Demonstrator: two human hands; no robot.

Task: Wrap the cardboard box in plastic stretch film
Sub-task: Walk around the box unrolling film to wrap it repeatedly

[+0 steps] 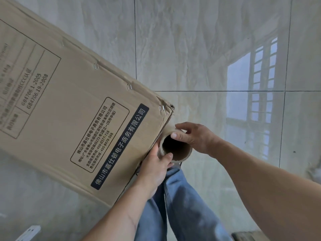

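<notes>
A large brown cardboard box [57, 105] with printed black text and a dark label strip stands on the floor, filling the left half of the view. A stretch film roll [184, 156] with a hollow cardboard core is held upright against the box's near right side, just below its torn corner. My left hand [156, 169] grips the roll's near rim, thumb on the edge. My right hand [192, 136] grips the far rim, thumb hooked over it. The lower part of the roll is hidden behind my hands, and no loose film is visible.
Glossy grey marble floor tiles [208, 49] reflect a window at the right. My legs in blue jeans [178, 206] are directly below the roll. A white bracket-like object [29, 232] lies at the bottom left, and a dark object [248, 236] sits at the bottom right edge.
</notes>
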